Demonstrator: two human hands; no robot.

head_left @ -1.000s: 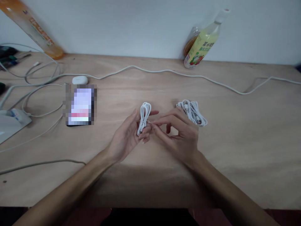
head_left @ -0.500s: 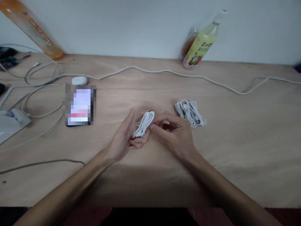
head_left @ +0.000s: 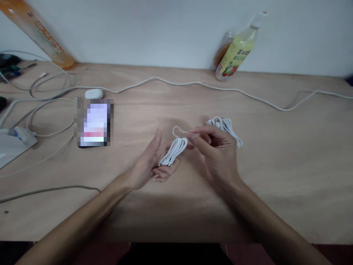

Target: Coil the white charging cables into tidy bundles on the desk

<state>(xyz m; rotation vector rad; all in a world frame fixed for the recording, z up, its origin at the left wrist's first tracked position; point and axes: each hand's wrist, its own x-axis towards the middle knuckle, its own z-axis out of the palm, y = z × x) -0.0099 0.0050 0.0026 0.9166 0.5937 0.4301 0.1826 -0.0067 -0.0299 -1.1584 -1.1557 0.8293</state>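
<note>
A coiled white USB cable (head_left: 173,151) lies across the fingers of my left hand (head_left: 150,162), which cradles it from below with the thumb raised apart. My right hand (head_left: 217,151) pinches one end of a thin white twist tie (head_left: 176,129). The tie's bent, wavy loop stands above the top end of the coil; whether it touches the coil I cannot tell. Behind my right hand, more coiled white cables (head_left: 228,127) rest on the table, partly hidden by the fingers.
A phone (head_left: 95,123) and a white earbud case (head_left: 94,94) lie at left, near tangled cables. One long white cable (head_left: 220,88) crosses the wooden table (head_left: 289,165). An orange bottle (head_left: 49,40) and a yellow bottle (head_left: 237,51) stand by the wall.
My right hand has moved up and right, drawing the twist tie out from the coil's side to above its top. My left hand and the coil have shifted slightly right and down.
</note>
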